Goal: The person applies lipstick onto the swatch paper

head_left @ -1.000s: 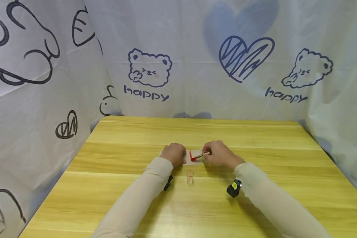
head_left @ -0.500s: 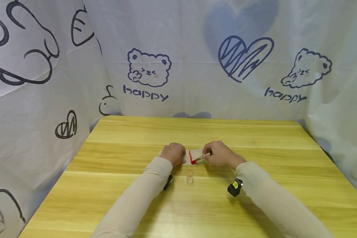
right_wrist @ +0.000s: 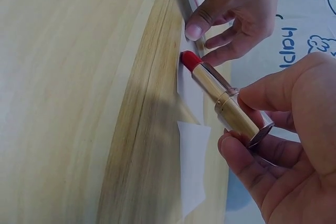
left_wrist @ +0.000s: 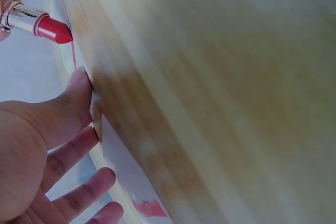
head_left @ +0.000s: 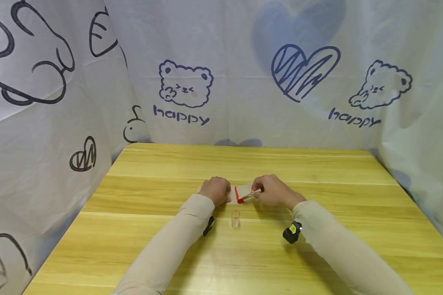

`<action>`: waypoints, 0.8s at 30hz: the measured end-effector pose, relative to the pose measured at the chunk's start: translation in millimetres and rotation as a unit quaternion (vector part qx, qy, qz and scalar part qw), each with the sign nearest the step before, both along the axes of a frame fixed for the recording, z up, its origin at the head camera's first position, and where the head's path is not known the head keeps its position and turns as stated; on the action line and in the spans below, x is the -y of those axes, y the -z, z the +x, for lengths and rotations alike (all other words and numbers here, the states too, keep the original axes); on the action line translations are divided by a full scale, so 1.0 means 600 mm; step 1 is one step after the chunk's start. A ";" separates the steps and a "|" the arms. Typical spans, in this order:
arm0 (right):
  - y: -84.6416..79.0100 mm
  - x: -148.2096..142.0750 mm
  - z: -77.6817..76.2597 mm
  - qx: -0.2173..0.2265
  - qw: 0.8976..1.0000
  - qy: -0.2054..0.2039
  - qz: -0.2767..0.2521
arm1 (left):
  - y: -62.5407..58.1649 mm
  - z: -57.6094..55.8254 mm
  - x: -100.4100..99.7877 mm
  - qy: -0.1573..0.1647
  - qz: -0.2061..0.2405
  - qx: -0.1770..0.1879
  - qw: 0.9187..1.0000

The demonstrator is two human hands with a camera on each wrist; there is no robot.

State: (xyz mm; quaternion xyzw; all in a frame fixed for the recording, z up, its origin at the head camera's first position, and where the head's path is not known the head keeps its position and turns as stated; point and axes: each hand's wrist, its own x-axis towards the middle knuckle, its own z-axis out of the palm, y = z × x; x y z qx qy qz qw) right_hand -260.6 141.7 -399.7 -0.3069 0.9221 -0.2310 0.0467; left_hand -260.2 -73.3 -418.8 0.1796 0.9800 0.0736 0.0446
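Note:
My right hand (head_left: 272, 190) pinches a lipstick (right_wrist: 231, 108) with a gold tube and red bullet between thumb and fingers. The bullet's tip touches white paper (head_left: 245, 189) on the table, at the lower end of a red line (head_left: 237, 193). To the left, my left hand (head_left: 215, 191) rests on the paper, thumb (left_wrist: 79, 85) and fingertips pressing it down. A red smear (left_wrist: 149, 208) shows on the paper past those fingers in the left wrist view. Part of the paper is hidden under the hands.
A clear cap (head_left: 235, 219) stands on the wooden table (head_left: 170, 246) just in front of the paper, between the forearms. White sheets with drawn bears and hearts hang behind (head_left: 243, 114) and at both sides.
The lipstick tip has slid slightly toward me and the red line on the paper has grown longer. My left hand keeps its place on the paper.

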 end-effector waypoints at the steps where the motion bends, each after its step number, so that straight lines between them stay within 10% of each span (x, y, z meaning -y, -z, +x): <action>1: 0.000 0.000 0.000 0.001 1.000 0.001 0.000 | 0.000 0.000 0.000 0.001 0.000 0.000 1.000; 24: -0.018 -0.019 0.001 0.001 1.000 0.016 -0.002 | -0.018 0.009 -0.003 0.001 0.009 0.024 1.000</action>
